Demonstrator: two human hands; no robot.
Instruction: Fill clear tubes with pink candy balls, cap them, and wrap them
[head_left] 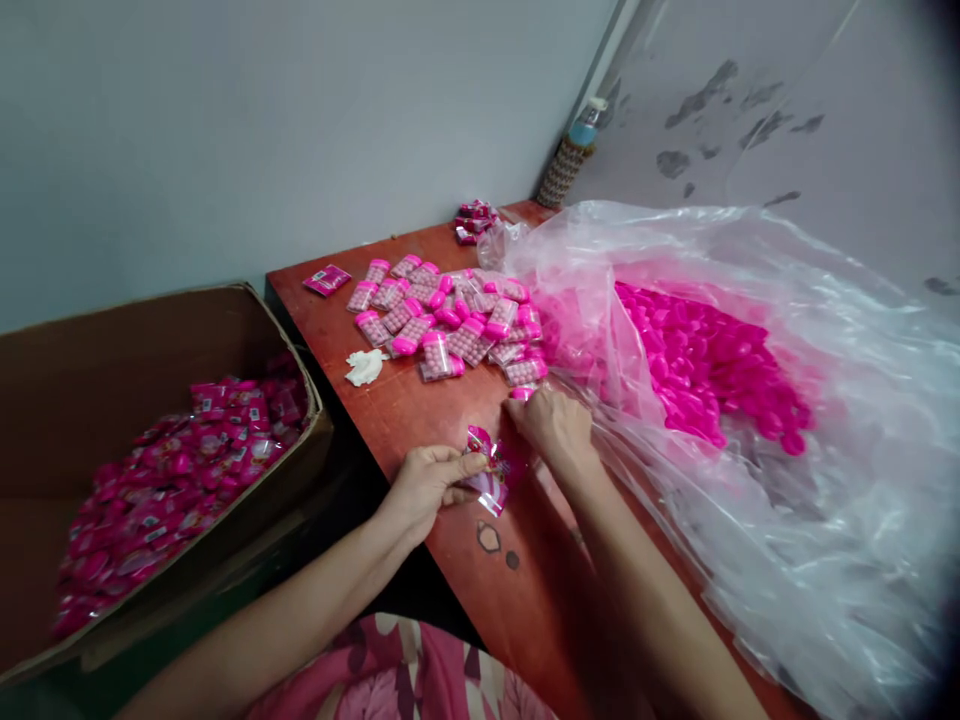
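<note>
My left hand [429, 482] is closed in a pinch on a small pink printed plastic wrapper [491, 490], held just above the red-brown table. To its right, my right hand [553, 425] is closed with its fingertips at a small clear container with a pink cap [523, 393], at the near edge of a pile. My right fingers partly hide that container. The pile of clear containers [465, 340], filled with small pale pink balls, lies beyond both hands. Several more pink wrappers [475, 220] are stacked at the table's far end.
A cardboard box [319, 430] at the left holds many pink packets [172, 490]. A large clear plastic bag [847, 520] of bright pink pieces [697, 360] covers the table's right side. A single packet [327, 280], a crumpled white scrap [366, 367] and a bottle [568, 165] sit on the table [480, 580].
</note>
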